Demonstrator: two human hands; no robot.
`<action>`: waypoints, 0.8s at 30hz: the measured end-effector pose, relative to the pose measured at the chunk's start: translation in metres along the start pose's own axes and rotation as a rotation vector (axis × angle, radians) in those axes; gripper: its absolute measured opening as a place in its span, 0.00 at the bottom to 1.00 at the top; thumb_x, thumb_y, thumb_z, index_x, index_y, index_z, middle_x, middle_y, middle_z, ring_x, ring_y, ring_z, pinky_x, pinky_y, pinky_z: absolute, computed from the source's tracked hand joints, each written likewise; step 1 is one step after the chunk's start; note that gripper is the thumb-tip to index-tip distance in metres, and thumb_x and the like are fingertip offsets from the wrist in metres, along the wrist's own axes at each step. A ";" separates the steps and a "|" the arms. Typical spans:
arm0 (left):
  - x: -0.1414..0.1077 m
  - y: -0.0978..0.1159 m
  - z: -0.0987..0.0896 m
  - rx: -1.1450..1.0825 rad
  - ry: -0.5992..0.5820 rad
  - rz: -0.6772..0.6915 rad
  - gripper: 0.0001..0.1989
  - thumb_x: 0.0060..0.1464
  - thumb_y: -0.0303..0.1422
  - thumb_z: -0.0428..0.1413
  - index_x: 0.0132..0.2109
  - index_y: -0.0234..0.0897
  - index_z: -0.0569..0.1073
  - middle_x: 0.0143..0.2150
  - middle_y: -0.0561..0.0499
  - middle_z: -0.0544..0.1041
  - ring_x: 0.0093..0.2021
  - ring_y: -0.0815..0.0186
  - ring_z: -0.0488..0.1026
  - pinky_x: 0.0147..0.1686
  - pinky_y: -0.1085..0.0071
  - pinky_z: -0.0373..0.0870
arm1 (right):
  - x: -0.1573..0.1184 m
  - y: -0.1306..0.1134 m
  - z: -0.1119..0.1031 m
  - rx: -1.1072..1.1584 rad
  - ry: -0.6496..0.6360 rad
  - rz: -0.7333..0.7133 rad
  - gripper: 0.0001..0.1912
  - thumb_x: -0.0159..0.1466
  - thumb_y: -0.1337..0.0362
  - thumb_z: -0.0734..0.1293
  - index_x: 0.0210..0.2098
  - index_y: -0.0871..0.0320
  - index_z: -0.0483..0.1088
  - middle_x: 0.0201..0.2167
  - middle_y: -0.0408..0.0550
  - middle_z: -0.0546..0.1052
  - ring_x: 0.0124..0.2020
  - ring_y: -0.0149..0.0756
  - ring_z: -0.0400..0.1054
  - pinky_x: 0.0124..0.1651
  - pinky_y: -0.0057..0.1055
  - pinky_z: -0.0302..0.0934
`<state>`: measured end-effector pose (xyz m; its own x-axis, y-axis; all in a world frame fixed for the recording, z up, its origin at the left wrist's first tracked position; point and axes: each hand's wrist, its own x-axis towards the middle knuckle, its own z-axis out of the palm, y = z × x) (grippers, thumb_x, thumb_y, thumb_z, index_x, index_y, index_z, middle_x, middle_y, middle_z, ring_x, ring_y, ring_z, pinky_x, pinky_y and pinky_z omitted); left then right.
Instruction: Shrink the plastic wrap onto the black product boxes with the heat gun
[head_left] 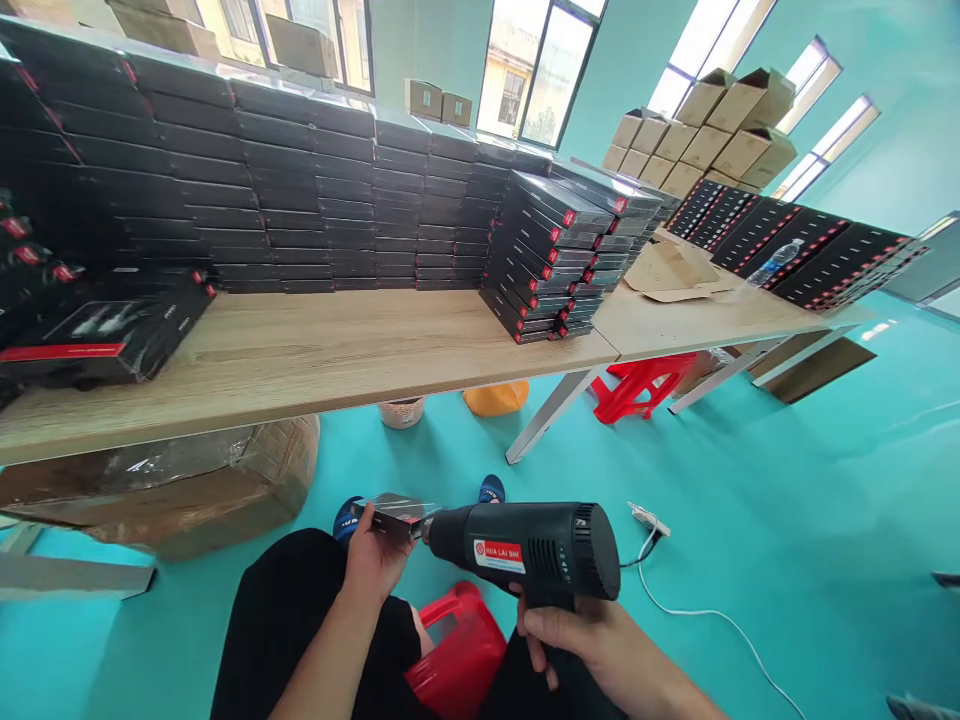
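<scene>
One small black box (386, 518), glinting as if wrapped in film, though the glare makes that hard to tell, is pinched between the thumb and fingers of the left hand (367, 565), just beside the nozzle of one heat gun (525, 550). The right hand (570, 640) is closed round the gun's handle, with the forearm reaching in from the near right. One red stool (457, 655) stands just below the gun, between the knees. Two blue slippers (491, 490) show beyond. On the far table (337, 350), many stacks of black boxes (300, 190) stand in rows, too many to count. To the right lie one water bottle (775, 263) and a pile of cardboard cartons (701, 135).

Bright window daylight (536, 75), glare on the handheld box (390, 515), bowed edges
</scene>
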<state>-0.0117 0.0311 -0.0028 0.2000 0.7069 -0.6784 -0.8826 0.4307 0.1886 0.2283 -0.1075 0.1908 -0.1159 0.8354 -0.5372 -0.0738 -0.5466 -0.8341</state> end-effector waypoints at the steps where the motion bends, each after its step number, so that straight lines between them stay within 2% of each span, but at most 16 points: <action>1: -0.001 0.000 0.001 0.013 0.002 0.013 0.12 0.63 0.37 0.53 0.48 0.34 0.73 0.40 0.40 0.82 0.38 0.54 0.81 0.37 0.58 0.79 | 0.000 0.000 0.000 0.002 0.019 -0.013 0.21 0.56 0.51 0.73 0.40 0.62 0.75 0.22 0.44 0.72 0.26 0.35 0.65 0.31 0.34 0.62; 4: -0.002 -0.002 0.005 0.018 0.008 0.028 0.12 0.64 0.36 0.53 0.48 0.34 0.73 0.38 0.40 0.82 0.38 0.53 0.81 0.36 0.56 0.79 | -0.002 -0.002 0.001 0.001 0.061 -0.022 0.23 0.55 0.51 0.73 0.42 0.62 0.75 0.22 0.43 0.71 0.26 0.36 0.65 0.30 0.34 0.61; 8: -0.006 -0.004 0.009 0.016 0.028 0.038 0.11 0.64 0.37 0.51 0.44 0.34 0.73 0.35 0.41 0.81 0.35 0.53 0.81 0.34 0.56 0.79 | -0.003 -0.004 0.003 -0.080 -0.016 0.035 0.18 0.56 0.51 0.73 0.33 0.62 0.76 0.22 0.45 0.72 0.26 0.36 0.65 0.34 0.35 0.63; 12: -0.010 -0.004 0.013 0.009 0.045 0.042 0.11 0.65 0.37 0.49 0.41 0.35 0.73 0.33 0.42 0.81 0.33 0.54 0.81 0.33 0.56 0.79 | -0.003 -0.005 0.010 -0.066 0.058 0.011 0.18 0.56 0.51 0.72 0.34 0.61 0.75 0.22 0.43 0.71 0.26 0.36 0.65 0.33 0.35 0.62; 15: -0.013 -0.003 0.015 0.030 0.059 -0.015 0.14 0.65 0.38 0.48 0.39 0.34 0.73 0.28 0.44 0.79 0.27 0.57 0.78 0.32 0.58 0.79 | -0.004 -0.009 0.020 -0.103 -0.026 0.081 0.17 0.54 0.51 0.73 0.28 0.61 0.74 0.22 0.45 0.72 0.25 0.36 0.65 0.33 0.36 0.61; 17: -0.013 -0.002 0.015 0.025 0.054 -0.019 0.14 0.65 0.38 0.48 0.41 0.34 0.74 0.29 0.44 0.79 0.28 0.56 0.79 0.33 0.56 0.79 | -0.004 -0.011 0.025 -0.099 -0.046 0.038 0.17 0.55 0.51 0.73 0.25 0.60 0.73 0.23 0.45 0.72 0.27 0.36 0.65 0.35 0.36 0.61; 19: -0.013 -0.002 0.014 0.005 0.041 0.025 0.12 0.64 0.37 0.49 0.43 0.36 0.73 0.32 0.44 0.80 0.32 0.53 0.80 0.34 0.53 0.80 | -0.002 -0.010 0.023 -0.077 0.039 -0.034 0.15 0.56 0.53 0.73 0.29 0.60 0.74 0.24 0.44 0.72 0.27 0.35 0.64 0.34 0.35 0.60; 21: -0.013 -0.002 0.012 -0.006 0.045 0.056 0.10 0.64 0.37 0.49 0.44 0.38 0.73 0.35 0.44 0.81 0.35 0.52 0.81 0.34 0.52 0.80 | 0.000 -0.005 0.013 -0.073 0.121 -0.038 0.16 0.56 0.53 0.72 0.36 0.60 0.76 0.23 0.42 0.71 0.26 0.36 0.64 0.32 0.35 0.60; 24: -0.012 -0.002 0.008 -0.026 0.047 0.066 0.11 0.63 0.36 0.50 0.48 0.39 0.73 0.39 0.43 0.82 0.38 0.50 0.81 0.36 0.49 0.80 | -0.001 0.010 -0.006 -0.079 0.096 0.003 0.21 0.55 0.50 0.72 0.40 0.61 0.75 0.21 0.43 0.71 0.24 0.37 0.64 0.31 0.36 0.61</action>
<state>-0.0090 0.0261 0.0105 0.1218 0.7061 -0.6975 -0.9039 0.3693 0.2160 0.2338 -0.1134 0.1828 -0.0207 0.8377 -0.5458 0.0051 -0.5458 -0.8379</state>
